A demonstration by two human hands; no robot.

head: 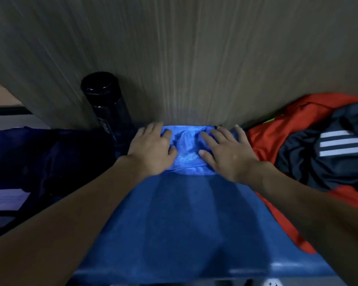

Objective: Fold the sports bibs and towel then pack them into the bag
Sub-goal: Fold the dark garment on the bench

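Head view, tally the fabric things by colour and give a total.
Shiny light blue cloth: 1
Darker blue cloth: 1
Navy fabric: 1
Red garment: 1
Black striped garment: 1
Total: 5

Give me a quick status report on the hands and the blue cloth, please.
Left hand and right hand both flat, pressing the blue cloth. Cloth bunched between them, not yet packed. Black bottle left, red garment right, neither blocking.

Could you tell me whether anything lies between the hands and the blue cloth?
Nothing visible does: the left hand and right hand both press directly on the blue cloth. The black bottle stands off to its left, clear of both hands.
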